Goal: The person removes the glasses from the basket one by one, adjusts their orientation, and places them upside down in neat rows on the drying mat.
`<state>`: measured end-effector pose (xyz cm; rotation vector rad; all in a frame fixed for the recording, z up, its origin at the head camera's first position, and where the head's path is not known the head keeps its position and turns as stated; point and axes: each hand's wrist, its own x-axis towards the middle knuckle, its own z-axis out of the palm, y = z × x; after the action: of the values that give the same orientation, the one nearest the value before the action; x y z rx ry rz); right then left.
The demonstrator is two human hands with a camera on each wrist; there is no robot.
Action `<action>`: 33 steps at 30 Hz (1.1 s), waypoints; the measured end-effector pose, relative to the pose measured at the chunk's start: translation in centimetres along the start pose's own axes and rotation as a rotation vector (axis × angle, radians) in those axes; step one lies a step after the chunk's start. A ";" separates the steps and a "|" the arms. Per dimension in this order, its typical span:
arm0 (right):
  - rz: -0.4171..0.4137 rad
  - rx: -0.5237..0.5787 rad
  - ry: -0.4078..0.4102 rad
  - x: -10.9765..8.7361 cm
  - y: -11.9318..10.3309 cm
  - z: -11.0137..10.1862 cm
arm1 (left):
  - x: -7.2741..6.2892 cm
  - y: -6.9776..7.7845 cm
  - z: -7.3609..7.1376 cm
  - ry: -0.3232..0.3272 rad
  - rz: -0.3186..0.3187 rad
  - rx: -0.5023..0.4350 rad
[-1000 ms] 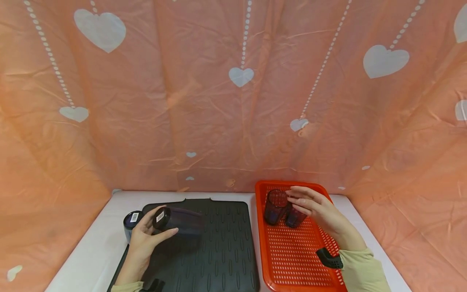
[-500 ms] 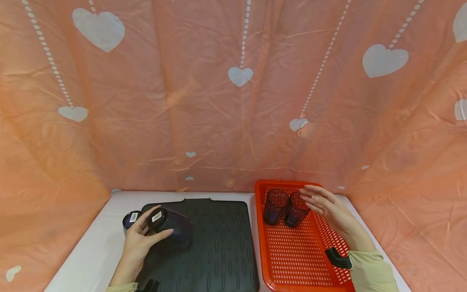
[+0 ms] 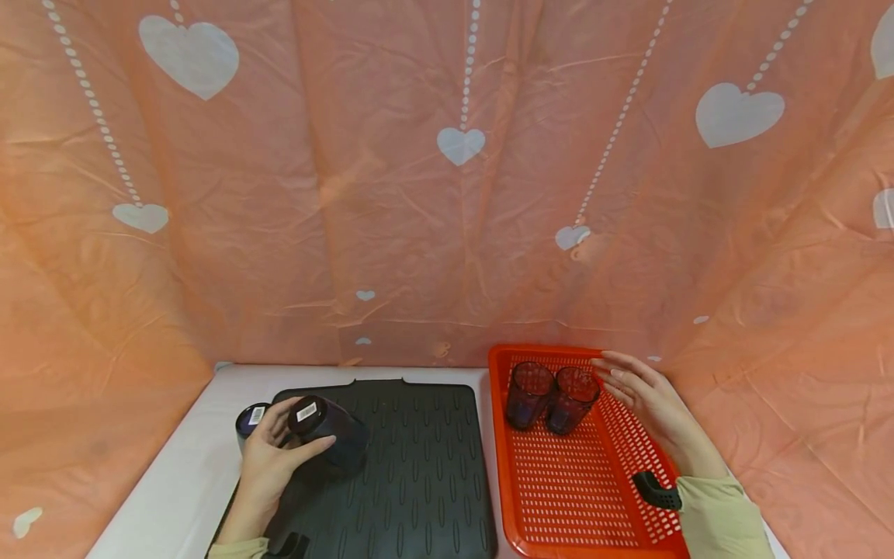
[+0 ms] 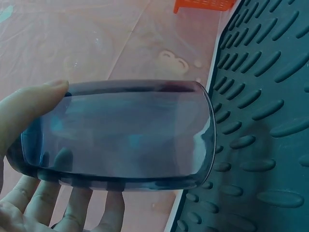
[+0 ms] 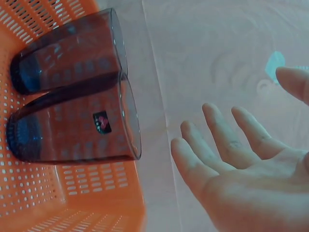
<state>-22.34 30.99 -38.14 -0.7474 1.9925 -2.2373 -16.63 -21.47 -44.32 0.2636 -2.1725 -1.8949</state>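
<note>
A: Left hand [image 3: 272,458] first: gripping a dark glass [image 3: 347,436] round its base end, with thumb and fingers on opposite sides, base tipped up, mouth slanting down toward the black mat [image 3: 426,473].

B: And why so far back? Probably to keep the rim untouched and free to face downward.

A: Just beyond those fingers, a second glass [image 3: 244,425], upside down, judging by the label [image 3: 256,416] on top. On the mat or off, impossible to tell!

B: Across to the right hand [image 3: 660,415]: holding nothing, fingers loosely spread, just clear of the rims at the orange basket [image 3: 566,489].

A: Inside, mouths up, one glass [image 3: 527,401] and its neighbour [image 3: 571,405], side by side toward the far end, perhaps for mutual steadying.
</note>
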 end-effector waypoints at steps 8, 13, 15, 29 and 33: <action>-0.006 0.002 0.004 0.1 0.3 -0.6 | 0.1 -0.3 0.4 -0.001 0.061 0.057; 0.043 -0.084 0.058 0.2 0.6 -0.8 | 0.1 -0.4 0.6 0.000 0.095 0.105; 0.058 -0.128 0.075 0.2 0.8 -1.0 | 0.2 -0.5 0.7 0.001 0.095 0.131; 0.108 -0.178 0.122 0.4 2.0 -1.0 | 0.1 -1.0 0.9 0.048 0.147 0.234; 0.142 -0.182 0.117 0.5 2.1 -0.9 | 0.0 -1.0 1.0 0.052 0.133 0.239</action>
<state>-23.73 31.33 -40.03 -0.4793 2.2484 -2.0863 -16.97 -20.65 -45.39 0.2033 -2.3195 -1.5431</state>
